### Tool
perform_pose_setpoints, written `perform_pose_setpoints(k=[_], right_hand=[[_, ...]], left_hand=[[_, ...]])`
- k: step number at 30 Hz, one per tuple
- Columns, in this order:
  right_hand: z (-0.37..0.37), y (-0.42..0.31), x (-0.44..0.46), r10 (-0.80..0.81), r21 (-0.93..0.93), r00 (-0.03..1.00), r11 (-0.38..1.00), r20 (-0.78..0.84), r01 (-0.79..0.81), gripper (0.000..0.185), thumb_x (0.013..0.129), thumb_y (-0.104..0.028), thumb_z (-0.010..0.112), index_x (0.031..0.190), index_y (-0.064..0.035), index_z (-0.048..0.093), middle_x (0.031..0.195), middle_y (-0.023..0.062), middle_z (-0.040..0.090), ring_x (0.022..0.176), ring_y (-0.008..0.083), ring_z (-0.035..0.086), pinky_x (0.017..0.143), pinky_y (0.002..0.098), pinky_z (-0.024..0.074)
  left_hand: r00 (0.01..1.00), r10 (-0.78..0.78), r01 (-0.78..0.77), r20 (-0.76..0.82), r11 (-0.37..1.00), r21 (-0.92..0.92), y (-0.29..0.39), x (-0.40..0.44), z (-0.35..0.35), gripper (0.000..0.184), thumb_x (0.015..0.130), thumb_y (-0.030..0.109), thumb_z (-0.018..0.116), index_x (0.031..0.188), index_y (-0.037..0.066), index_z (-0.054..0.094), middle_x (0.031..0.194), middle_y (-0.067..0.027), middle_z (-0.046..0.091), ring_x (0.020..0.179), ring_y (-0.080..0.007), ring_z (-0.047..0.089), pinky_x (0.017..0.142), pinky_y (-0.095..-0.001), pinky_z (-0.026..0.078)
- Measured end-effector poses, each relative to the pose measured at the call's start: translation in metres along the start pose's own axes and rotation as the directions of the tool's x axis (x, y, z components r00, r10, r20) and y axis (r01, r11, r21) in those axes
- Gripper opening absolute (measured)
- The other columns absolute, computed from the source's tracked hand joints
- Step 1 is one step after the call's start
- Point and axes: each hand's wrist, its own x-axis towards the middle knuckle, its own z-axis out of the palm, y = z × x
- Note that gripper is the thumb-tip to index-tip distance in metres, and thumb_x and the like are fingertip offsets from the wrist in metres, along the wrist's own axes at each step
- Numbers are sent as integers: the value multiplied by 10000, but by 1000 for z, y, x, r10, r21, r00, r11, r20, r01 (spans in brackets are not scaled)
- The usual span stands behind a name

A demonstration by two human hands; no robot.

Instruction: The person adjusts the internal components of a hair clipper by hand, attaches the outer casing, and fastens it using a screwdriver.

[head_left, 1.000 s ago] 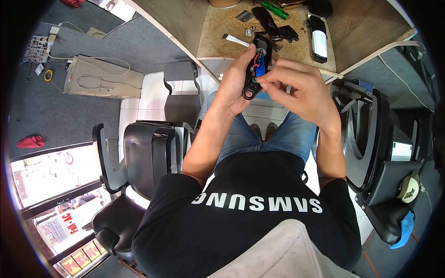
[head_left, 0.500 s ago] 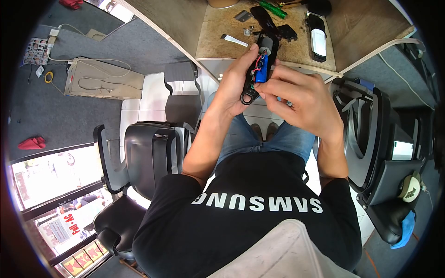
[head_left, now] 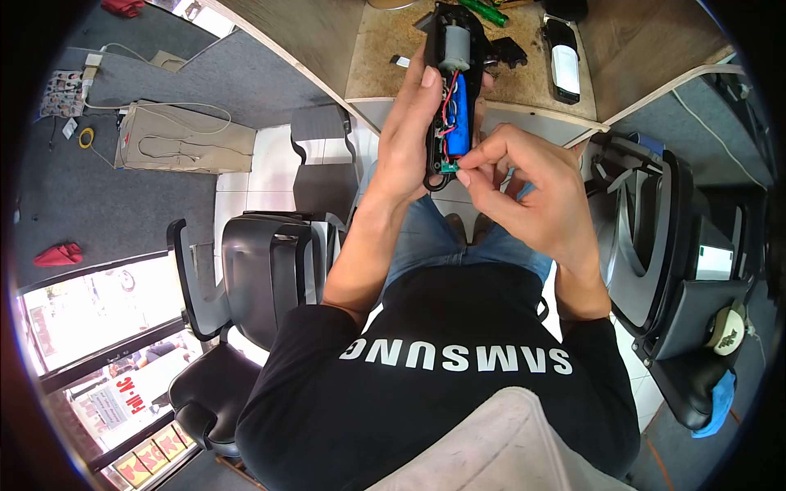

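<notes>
My left hand is wrapped round an opened hair clipper, its black shell held lengthwise with the inside facing up. Inside it lie a silver motor, a blue cylindrical battery, red wires and a small green circuit board near the end with the hanging loop. At the right edge of that board, the thumb and forefinger of my right hand come together in a pinch. What sits between these fingertips is too small to make out.
On the brown worktop lie a black-and-silver clipper, black parts and a green-handled tool. Wooden side panels flank it. Black chairs stand to the left, with more at the right.
The clipper has been tipped up and brought closer, so its motor and more of the battery show. My right hand has moved slightly down, its fingertips staying at the circuit board end.
</notes>
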Motion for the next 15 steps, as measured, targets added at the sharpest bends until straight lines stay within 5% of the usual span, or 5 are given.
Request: perform_pose_setpoints(k=[7,10,15], right_hand=[[4,1,-2,37,37,998,999,-43,-35,127,895,-13,783,989,-19,698,730,11,630,615,96,589,520,258,448],[9,7,-5,90,100,993,992,-80,-82,145,898,-19,788,1009,-21,695,729,3,641,626,76,593,519,248,447],[26,10,-15,182,242,967,961,-176,-137,165,932,-48,789,1060,-20,690,786,-5,663,656,50,605,513,212,449]], left_hand=[[980,197,-194,-6,972,130,4,0,6,598,1158,376,394,1639,62,226,1254,-189,635,749,-158,636,626,-303,567],[940,337,-320,-63,929,188,2,0,11,572,1154,461,365,1509,14,376,1254,-193,631,674,-152,566,572,-291,523],[878,470,-447,-95,874,193,-2,3,6,588,1142,527,390,1436,18,378,1073,-221,594,618,-188,553,485,-333,487]])
